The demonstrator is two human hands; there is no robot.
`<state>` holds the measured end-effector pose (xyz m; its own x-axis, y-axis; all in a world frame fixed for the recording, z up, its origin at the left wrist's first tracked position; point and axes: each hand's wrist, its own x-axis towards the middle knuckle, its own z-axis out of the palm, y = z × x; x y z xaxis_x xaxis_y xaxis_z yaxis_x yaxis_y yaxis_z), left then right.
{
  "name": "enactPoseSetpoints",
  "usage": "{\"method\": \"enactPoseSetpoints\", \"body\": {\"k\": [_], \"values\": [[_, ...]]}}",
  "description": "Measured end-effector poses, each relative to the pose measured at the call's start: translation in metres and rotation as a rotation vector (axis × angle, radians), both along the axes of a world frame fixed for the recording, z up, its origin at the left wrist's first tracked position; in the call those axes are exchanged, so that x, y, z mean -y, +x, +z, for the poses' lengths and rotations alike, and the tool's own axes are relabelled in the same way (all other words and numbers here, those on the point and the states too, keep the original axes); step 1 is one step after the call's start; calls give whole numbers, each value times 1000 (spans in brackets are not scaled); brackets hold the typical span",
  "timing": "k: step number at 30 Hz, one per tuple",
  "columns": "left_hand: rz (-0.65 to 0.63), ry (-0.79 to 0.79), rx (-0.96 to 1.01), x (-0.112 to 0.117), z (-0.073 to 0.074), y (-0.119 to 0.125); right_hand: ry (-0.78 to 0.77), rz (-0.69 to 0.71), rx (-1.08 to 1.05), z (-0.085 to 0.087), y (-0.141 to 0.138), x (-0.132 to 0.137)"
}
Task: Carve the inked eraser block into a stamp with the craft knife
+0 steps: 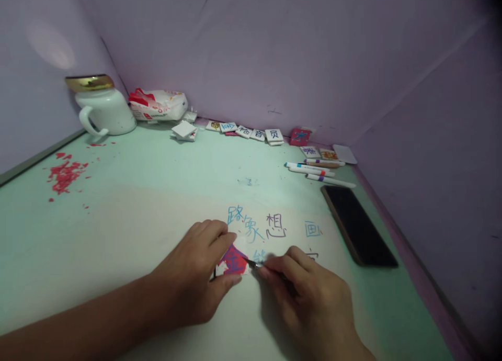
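Near the front middle of the table, my left hand [200, 269] grips a small square tile [234, 261] between thumb and fingers. The tile has a red face with a purple character, and white shows at its lower left. My right hand [309, 293] is closed around a slim craft knife [254, 264]. Its dark pointed blade touches the tile's right edge. Most of the knife's handle is hidden by my fingers. Blue and purple characters [276, 226] are written on the table surface just behind my hands.
A black phone [358, 225] lies at right, behind it several marker pens [321, 171]. Lettered tiles [259, 134] line the back wall, with blank white tiles [184, 130] stacked left. A tissue pack [159, 105], a white mug [105, 110] and red shavings [66, 175] are further left.
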<state>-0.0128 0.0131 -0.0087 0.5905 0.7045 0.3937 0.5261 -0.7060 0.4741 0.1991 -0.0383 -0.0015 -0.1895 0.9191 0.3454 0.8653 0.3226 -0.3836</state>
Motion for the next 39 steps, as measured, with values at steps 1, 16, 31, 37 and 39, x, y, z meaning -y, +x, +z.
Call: {"method": "enactPoseSetpoints", "body": {"k": [1,16,31,37,39], "values": [[3,-4,6,0,0,0,-17,7,-6,1,0,-1],[26,-18,37,2,-1,2,-226,54,-59,6,1,-9],[84,19,29,7,-4,2,-239,15,-133,4,-2,-3],[94,28,21,9,-3,4,-174,-65,-149,-1,-9,-2],[79,18,24,8,-3,4,-181,-58,-128,1,-10,-3]]}}
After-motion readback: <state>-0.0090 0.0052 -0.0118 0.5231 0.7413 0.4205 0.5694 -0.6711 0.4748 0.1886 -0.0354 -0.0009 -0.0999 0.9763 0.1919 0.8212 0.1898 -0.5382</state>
